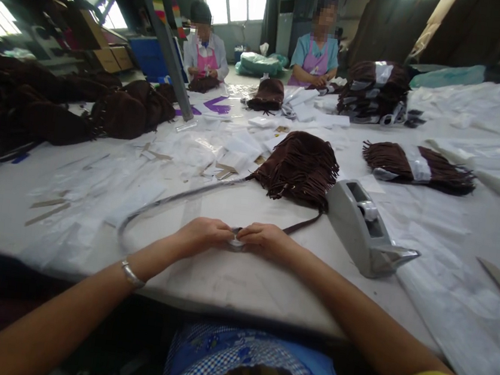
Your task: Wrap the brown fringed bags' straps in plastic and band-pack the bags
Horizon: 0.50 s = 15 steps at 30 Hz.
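My left hand (203, 235) and my right hand (266, 239) meet at the near edge of the white table (230, 281), fingers pinched together on the bag strap (235, 241). The strap is partly wrapped in clear plastic and loops away to the left (158, 204). Its dark bare end runs right and back (304, 224) to a brown fringed suede bag (300, 168) lying just beyond my hands. A bracelet (132, 273) sits on my left wrist.
A grey tape dispenser (365, 228) stands right of my hands. Paper scraps and plastic sheets (176, 155) litter the table. More fringed bags lie at right (417, 165), in a wrapped stack (373, 93) and piled left (123, 110). Two people (205, 50) (315, 56) work at the far end.
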Each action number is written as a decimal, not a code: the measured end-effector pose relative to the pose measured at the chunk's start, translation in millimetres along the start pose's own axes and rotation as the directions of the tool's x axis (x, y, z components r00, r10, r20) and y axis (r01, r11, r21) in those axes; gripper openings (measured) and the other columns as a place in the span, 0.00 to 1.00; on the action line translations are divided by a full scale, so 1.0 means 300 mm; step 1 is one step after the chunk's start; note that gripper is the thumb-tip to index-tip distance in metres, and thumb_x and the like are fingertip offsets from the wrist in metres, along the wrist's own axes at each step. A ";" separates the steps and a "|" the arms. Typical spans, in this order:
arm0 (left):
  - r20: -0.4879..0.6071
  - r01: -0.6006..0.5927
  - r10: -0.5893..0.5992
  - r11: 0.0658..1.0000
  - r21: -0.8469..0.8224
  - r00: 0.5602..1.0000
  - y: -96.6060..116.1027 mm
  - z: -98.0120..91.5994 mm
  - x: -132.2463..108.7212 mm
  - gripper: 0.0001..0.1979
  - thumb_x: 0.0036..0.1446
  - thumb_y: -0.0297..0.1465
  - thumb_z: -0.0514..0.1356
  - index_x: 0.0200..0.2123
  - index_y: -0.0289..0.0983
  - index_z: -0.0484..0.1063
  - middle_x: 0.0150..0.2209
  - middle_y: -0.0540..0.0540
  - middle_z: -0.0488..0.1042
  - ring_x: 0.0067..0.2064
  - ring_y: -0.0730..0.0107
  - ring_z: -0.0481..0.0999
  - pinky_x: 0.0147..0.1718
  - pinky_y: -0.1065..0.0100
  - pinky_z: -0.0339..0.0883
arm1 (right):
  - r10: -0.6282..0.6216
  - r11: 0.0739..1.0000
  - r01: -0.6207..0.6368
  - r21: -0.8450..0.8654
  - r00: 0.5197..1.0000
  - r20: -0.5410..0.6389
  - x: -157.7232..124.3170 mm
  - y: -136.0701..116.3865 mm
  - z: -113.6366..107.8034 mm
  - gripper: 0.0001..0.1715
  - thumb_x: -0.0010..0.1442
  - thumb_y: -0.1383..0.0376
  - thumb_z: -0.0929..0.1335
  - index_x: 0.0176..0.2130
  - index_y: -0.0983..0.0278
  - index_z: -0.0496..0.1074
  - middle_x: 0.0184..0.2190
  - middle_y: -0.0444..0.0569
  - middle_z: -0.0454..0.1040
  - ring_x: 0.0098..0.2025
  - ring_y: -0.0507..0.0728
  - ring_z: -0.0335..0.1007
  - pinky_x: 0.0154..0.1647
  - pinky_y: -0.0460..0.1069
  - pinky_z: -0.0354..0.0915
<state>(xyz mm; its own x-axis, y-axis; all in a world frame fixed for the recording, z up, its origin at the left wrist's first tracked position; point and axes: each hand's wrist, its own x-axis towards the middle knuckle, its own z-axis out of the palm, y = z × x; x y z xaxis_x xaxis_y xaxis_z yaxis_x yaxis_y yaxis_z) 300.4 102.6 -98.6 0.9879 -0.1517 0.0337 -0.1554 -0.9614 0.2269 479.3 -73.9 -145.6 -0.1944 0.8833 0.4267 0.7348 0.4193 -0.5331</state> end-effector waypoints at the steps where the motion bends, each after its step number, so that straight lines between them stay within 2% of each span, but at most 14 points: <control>1: -0.016 0.044 -0.044 0.999 -0.005 0.999 0.007 0.005 0.008 0.11 0.60 0.29 0.61 0.46 0.44 0.76 0.42 0.49 0.82 0.41 0.65 0.81 0.38 0.71 0.70 | 0.006 1.000 -0.007 -0.022 1.000 -0.028 -0.005 -0.002 0.003 0.12 0.66 0.67 0.66 0.47 0.64 0.77 0.47 0.51 0.79 0.47 0.55 0.75 0.49 0.47 0.69; 3: -0.058 0.177 -0.180 0.982 -0.061 0.982 0.036 0.020 0.018 0.13 0.58 0.31 0.63 0.47 0.43 0.74 0.38 0.50 0.82 0.38 0.66 0.81 0.35 0.71 0.69 | 0.035 0.993 -0.044 -0.112 0.996 -0.082 -0.013 -0.013 0.011 0.16 0.65 0.65 0.68 0.52 0.62 0.75 0.50 0.51 0.77 0.49 0.56 0.74 0.49 0.49 0.69; 5: -0.093 0.319 -0.337 0.933 -0.167 0.937 0.079 0.038 0.021 0.14 0.56 0.34 0.65 0.46 0.42 0.73 0.35 0.51 0.82 0.35 0.67 0.81 0.33 0.72 0.69 | 0.072 0.974 -0.093 -0.207 0.992 -0.106 -0.015 -0.031 0.024 0.19 0.63 0.62 0.69 0.54 0.61 0.73 0.50 0.51 0.77 0.48 0.57 0.74 0.47 0.49 0.69; 8: -0.107 0.429 -0.477 0.852 -0.299 0.872 0.141 0.060 0.013 0.14 0.55 0.36 0.65 0.44 0.41 0.71 0.32 0.53 0.81 0.32 0.68 0.80 0.30 0.72 0.68 | 0.101 0.956 -0.110 -0.272 0.994 -0.047 -0.007 -0.048 0.042 0.12 0.65 0.63 0.68 0.47 0.62 0.76 0.44 0.49 0.79 0.43 0.55 0.74 0.42 0.47 0.68; 9: -0.109 0.426 -0.478 0.849 -0.312 0.872 0.153 0.063 0.006 0.15 0.55 0.35 0.65 0.45 0.41 0.71 0.33 0.53 0.81 0.32 0.69 0.80 0.31 0.72 0.69 | 0.096 0.958 -0.097 -0.269 0.995 -0.018 -0.002 -0.046 0.045 0.10 0.65 0.65 0.67 0.45 0.62 0.76 0.42 0.49 0.79 0.43 0.55 0.74 0.42 0.47 0.68; 11: -0.121 0.367 -0.407 0.893 -0.260 0.905 0.154 0.058 -0.013 0.20 0.56 0.32 0.65 0.52 0.43 0.69 0.39 0.51 0.81 0.35 0.69 0.80 0.35 0.70 0.70 | 0.060 0.970 -0.052 -0.237 0.998 0.026 0.006 -0.033 0.041 0.10 0.66 0.67 0.66 0.44 0.64 0.77 0.42 0.49 0.79 0.43 0.55 0.73 0.42 0.47 0.67; 13: -0.119 0.251 -0.264 0.961 -0.115 0.957 0.127 0.041 -0.033 0.22 0.57 0.30 0.64 0.56 0.44 0.68 0.46 0.49 0.80 0.42 0.66 0.80 0.40 0.69 0.71 | 0.013 0.982 -0.004 -0.191 0.999 0.049 0.014 -0.012 0.029 0.09 0.65 0.68 0.67 0.44 0.64 0.77 0.43 0.50 0.79 0.42 0.55 0.73 0.43 0.46 0.68; 15: -0.070 0.121 -0.118 0.992 0.034 0.991 0.085 0.023 -0.048 0.18 0.59 0.29 0.62 0.53 0.45 0.71 0.47 0.47 0.79 0.45 0.65 0.79 0.42 0.68 0.71 | -0.019 0.989 0.029 -0.148 0.998 0.064 0.019 0.006 0.015 0.09 0.64 0.69 0.67 0.42 0.64 0.78 0.42 0.49 0.79 0.41 0.54 0.74 0.43 0.46 0.68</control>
<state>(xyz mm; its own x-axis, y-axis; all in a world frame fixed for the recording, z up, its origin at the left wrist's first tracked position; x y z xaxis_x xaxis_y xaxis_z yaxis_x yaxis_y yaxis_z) 282.1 78.6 -100.0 0.9970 -0.0206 0.0743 -0.0349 -0.9799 0.1964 476.7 -67.3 -147.3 -0.2495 0.8866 0.3896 0.8173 0.4086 -0.4064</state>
